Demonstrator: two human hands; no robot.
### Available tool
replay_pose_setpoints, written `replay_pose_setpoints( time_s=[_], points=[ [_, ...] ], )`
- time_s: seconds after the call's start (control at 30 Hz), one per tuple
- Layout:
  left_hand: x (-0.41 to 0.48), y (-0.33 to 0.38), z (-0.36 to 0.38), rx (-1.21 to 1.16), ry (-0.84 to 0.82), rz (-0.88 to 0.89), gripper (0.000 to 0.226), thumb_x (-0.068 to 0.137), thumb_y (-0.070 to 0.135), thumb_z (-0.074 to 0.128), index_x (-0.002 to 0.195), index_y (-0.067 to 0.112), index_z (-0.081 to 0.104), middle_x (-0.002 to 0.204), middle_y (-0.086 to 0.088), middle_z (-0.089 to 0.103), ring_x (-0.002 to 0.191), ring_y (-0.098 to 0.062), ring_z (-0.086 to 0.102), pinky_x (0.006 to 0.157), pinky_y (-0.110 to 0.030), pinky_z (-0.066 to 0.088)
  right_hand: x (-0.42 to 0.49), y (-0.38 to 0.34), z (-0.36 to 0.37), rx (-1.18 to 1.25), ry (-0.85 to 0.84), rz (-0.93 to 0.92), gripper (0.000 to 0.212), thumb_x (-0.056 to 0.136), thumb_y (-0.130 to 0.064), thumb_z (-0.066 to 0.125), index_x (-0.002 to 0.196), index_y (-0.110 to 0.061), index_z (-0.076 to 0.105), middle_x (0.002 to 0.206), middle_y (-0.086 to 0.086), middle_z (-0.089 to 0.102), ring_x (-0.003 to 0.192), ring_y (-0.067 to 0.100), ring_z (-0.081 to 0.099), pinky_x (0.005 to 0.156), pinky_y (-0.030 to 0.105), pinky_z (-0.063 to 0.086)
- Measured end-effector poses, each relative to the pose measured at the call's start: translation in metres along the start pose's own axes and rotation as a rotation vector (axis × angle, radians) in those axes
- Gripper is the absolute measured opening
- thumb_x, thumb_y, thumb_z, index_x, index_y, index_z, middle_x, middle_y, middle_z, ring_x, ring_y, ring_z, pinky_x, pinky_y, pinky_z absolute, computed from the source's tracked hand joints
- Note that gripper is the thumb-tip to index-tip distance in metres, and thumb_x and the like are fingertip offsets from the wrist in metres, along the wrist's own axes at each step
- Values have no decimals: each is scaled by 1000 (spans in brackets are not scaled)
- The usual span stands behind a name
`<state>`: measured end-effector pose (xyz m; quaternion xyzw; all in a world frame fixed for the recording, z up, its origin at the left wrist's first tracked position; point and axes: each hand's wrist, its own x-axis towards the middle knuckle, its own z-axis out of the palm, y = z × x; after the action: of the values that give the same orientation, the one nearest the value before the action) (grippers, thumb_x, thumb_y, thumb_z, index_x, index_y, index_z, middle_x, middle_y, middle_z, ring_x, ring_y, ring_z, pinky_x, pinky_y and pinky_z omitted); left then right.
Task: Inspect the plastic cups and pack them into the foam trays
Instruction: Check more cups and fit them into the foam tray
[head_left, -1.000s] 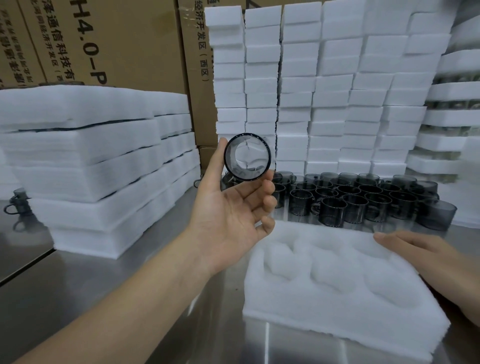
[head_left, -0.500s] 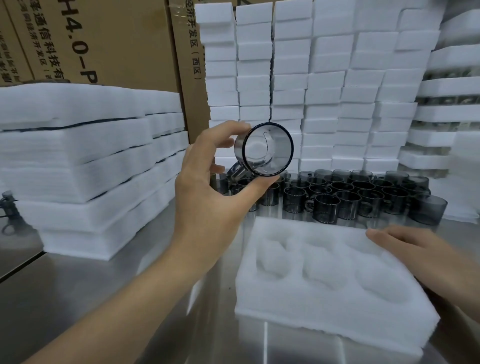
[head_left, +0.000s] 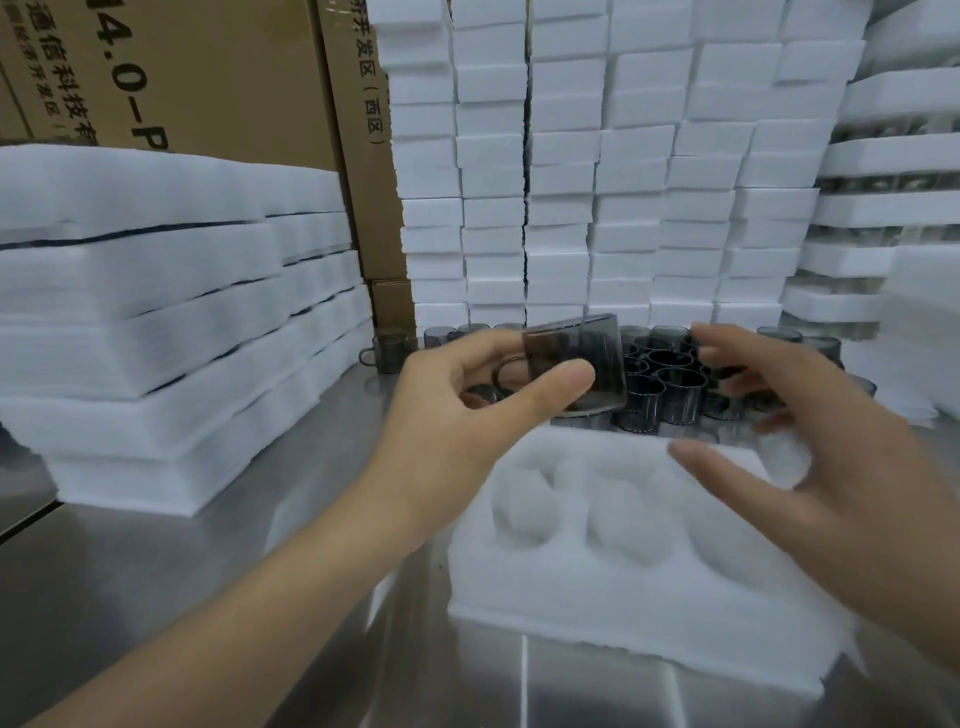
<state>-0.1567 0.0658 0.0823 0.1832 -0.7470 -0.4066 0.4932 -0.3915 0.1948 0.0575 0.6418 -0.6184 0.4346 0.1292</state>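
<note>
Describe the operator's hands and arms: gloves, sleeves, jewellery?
No gloves on the left hand or right hand. The left forearm is uncovered to the frame edge, no sleeve in view. No watch, ring or wristband visible, though the right hand is motion-blurred.

Steel table (head_left: 156, 597) carries 1 foam tray (head_left: 623, 613), cups (head_left: 675, 384), apparently stacked foam sheets (head_left: 156, 364).

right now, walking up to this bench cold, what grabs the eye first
The left hand holds a smoky grey plastic cup mid-frame, above the far edge of a foam tray. The right hand hovers open beside it, blurred. Behind, a cluster of matching cups stands before a wall of white foam blocks.
</note>
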Motion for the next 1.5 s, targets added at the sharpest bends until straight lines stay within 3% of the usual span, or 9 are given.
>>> replay_pose_setpoints(
  time_s=[0.1, 0.2, 0.37, 0.53, 0.67, 0.83, 1.07, 1.33, 1.5],
  points=[
    [-4, 1, 8, -57, -102, -41, 21, 92, 46, 81, 98, 26, 84, 82, 14, 76, 82, 0, 70, 77, -11, 49, -2, -19, 4, 36, 6, -125, 80, 87, -59, 70, 158, -49, 35, 149, -29, 48, 134, 5, 54, 102, 36, 51],
    [-7, -1, 14, -9, -169, -41, 23, 91, 50, 78, 104, 33, 84, 95, 3, 81, 94, -15, 75, 79, -28, 55, -6, -27, 6, 27, 61, -189, 75, 88, -49, 76, 155, -44, 43, 144, -25, 51, 130, 5, 56, 102, 27, 49],
    [-11, -2, 16, 48, -170, -22, 33, 88, 57, 75, 115, 39, 78, 104, 9, 80, 102, -9, 73, 78, -37, 53, -10, -29, 4, -44, 166, -254, 53, 89, -36, 78, 140, -28, 63, 128, -15, 62, 121, 5, 59, 102, 23, 48],
    [-11, -6, 13, 182, -177, 83, 63, 78, 53, 86, 136, 41, 63, 122, 15, 75, 117, -17, 69, 80, -29, 50, -6, -28, -1, -34, 186, -214, 52, 88, -33, 76, 137, -26, 62, 122, -17, 60, 115, 1, 58, 102, 15, 44],
    [-11, -9, 15, 220, -51, 190, 54, 81, 40, 90, 126, 40, 61, 119, 16, 71, 112, -16, 70, 72, -18, 50, -7, -27, 2, 13, 159, -155, 49, 91, -37, 74, 138, -28, 61, 122, -22, 64, 116, -4, 60, 100, 9, 43],
    [-11, -5, 11, 226, -19, 287, 54, 80, 33, 93, 122, 36, 59, 134, 16, 70, 130, -17, 65, 79, -18, 51, -5, -25, 7, 76, 102, -76, 45, 98, -44, 71, 140, -37, 59, 130, -28, 63, 119, 2, 64, 92, 18, 49],
    [-15, -1, 12, 455, 72, 439, 54, 79, 33, 92, 125, 29, 64, 122, 21, 65, 118, -15, 62, 91, -19, 45, -10, -31, 7, 28, 105, -108, 72, 86, -40, 77, 150, -45, 44, 130, -25, 55, 118, 3, 59, 89, 25, 52],
    [-14, -4, 14, 587, 39, 693, 53, 85, 25, 90, 128, 20, 59, 124, 12, 63, 116, -8, 56, 96, -19, 41, -13, -31, 14, -27, 96, -166, 70, 88, -32, 81, 151, -33, 52, 138, -16, 57, 127, 9, 57, 90, 35, 56],
    [-14, -5, 17, 547, 2, 765, 60, 85, 22, 94, 131, 19, 57, 132, 7, 65, 122, -16, 59, 101, -22, 42, -12, -30, 14, 28, 111, -161, 63, 86, -29, 83, 144, -29, 59, 131, -18, 61, 118, 7, 62, 91, 25, 53]
  ],
)
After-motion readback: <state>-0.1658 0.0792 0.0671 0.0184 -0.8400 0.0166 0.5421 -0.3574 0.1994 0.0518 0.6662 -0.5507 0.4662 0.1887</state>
